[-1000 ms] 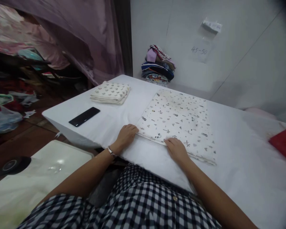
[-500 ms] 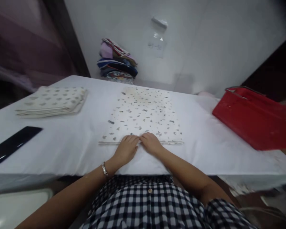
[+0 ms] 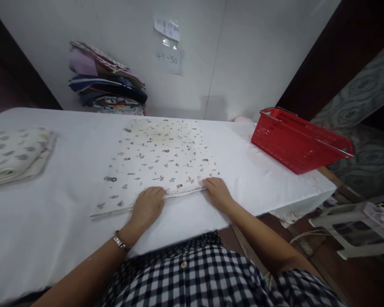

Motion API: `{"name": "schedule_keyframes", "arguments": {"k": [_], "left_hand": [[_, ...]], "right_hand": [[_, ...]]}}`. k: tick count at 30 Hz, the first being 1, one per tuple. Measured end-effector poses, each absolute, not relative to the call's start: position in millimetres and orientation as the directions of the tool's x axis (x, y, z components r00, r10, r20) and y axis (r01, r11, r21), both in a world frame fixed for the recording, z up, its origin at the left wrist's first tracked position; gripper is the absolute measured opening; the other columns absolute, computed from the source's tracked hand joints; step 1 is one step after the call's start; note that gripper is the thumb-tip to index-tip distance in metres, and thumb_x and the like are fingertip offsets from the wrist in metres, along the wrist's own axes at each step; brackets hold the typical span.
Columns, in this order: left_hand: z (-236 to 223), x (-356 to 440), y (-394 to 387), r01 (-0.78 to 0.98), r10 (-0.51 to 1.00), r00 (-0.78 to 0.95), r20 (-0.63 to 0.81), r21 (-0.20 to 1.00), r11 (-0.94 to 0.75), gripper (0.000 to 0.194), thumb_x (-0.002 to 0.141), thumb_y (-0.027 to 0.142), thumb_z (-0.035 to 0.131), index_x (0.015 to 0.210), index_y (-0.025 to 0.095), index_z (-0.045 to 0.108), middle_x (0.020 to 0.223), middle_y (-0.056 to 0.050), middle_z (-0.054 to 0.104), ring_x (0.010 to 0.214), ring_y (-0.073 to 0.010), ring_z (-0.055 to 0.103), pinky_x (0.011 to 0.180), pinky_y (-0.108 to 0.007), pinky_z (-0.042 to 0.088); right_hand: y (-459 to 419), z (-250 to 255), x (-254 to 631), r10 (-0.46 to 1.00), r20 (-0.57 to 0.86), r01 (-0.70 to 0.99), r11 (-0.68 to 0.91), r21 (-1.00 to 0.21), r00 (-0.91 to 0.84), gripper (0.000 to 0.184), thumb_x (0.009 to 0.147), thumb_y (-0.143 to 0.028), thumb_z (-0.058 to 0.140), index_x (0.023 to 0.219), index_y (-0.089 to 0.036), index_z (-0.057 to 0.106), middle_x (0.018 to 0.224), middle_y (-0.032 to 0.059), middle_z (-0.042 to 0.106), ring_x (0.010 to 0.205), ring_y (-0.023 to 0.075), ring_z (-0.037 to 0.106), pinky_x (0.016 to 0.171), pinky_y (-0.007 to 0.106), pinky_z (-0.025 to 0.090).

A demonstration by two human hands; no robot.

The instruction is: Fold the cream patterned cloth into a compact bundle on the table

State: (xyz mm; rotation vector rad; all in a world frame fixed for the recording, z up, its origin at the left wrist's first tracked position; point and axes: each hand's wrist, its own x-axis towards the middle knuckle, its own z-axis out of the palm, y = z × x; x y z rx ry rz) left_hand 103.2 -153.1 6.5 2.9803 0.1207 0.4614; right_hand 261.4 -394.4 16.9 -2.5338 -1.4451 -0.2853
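Observation:
A folded white cloth (image 3: 153, 157) with small grey and brown prints lies flat on the white-covered table (image 3: 73, 179). My left hand (image 3: 148, 207) is at its near edge, left of the middle, with the fingers curled over the fold. The wrist wears a metal band. Farther right on that same edge is my right hand (image 3: 218, 194), fingers bent over the cloth near its right corner. Both thumbs are mostly hidden. Between the hands the layered edge shows as a thin, slightly slanted line.
Another folded cloth (image 3: 19, 151) with grey prints lies at the left. A red basket (image 3: 294, 138) stands at the right end. Behind the table is a stack of folded fabrics (image 3: 109, 81) by the wall, below a paper marked 45-50 (image 3: 168, 59). A plastic stool (image 3: 358, 230) stands on the floor.
My hands have moved apart along the cloth's near edge, from touching at its middle to either side. The view has turned right, so the phone-like black object is out of sight.

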Motion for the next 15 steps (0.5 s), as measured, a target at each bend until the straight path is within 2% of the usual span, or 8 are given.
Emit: {"name": "schedule_keyframes", "arguments": {"k": [3,5,8,10,15], "left_hand": [[5,104,-152,0.052,0.096,0.944,0.317,0.144,-0.988,0.027,0.080,0.016,0.041,0.097,0.016,0.062,0.103,-0.009,0.064,0.096,-0.0258,0.055,0.081,-0.041,0.045],[6,105,-151,0.046,0.093,0.941,0.326,0.147,-0.988,0.027,0.079,0.016,0.042,0.096,0.017,0.062,0.103,-0.010,0.064,0.095,-0.0259,0.056,0.081,-0.041,0.045],[6,106,-151,0.046,0.093,0.939,0.332,0.146,-0.988,0.027,0.080,0.018,0.042,0.096,0.017,0.063,0.103,-0.011,0.065,0.095,-0.0263,0.057,0.081,-0.042,0.046],[6,106,-151,0.050,0.097,0.937,0.337,0.148,-0.988,0.027,0.080,0.019,0.042,0.097,0.017,0.063,0.103,-0.011,0.065,0.096,-0.0265,0.057,0.081,-0.042,0.046],[4,105,-150,0.043,0.098,0.933,0.346,0.165,-0.985,0.027,0.081,0.021,0.041,0.097,0.018,0.063,0.103,-0.010,0.065,0.097,-0.0266,0.057,0.083,-0.042,0.046]], "right_hand": [[-436,13,278,0.711,0.311,0.771,-0.616,-0.158,0.631,0.037,0.082,-0.013,0.046,0.118,-0.015,0.056,0.119,0.0112,0.060,0.110,0.0220,0.049,0.095,0.037,0.036],[-457,8,286,0.588,0.319,0.667,-0.690,-0.282,0.743,0.035,0.081,-0.016,0.046,0.114,-0.015,0.059,0.114,0.0110,0.062,0.106,0.0222,0.053,0.092,0.037,0.039],[-472,3,290,0.416,0.232,0.473,-0.715,-0.515,0.880,0.029,0.082,-0.024,0.046,0.103,-0.016,0.064,0.099,0.0076,0.068,0.090,0.0196,0.060,0.081,0.032,0.044],[-470,4,289,0.386,0.157,0.396,-0.687,-0.609,0.909,0.027,0.082,-0.030,0.046,0.095,-0.018,0.067,0.091,0.0048,0.069,0.083,0.0179,0.061,0.076,0.029,0.044],[-450,17,295,0.384,-0.035,0.275,-0.719,-0.638,0.923,0.030,0.082,-0.038,0.045,0.075,-0.019,0.067,0.071,0.0009,0.066,0.069,0.0147,0.057,0.063,0.024,0.039]]}}
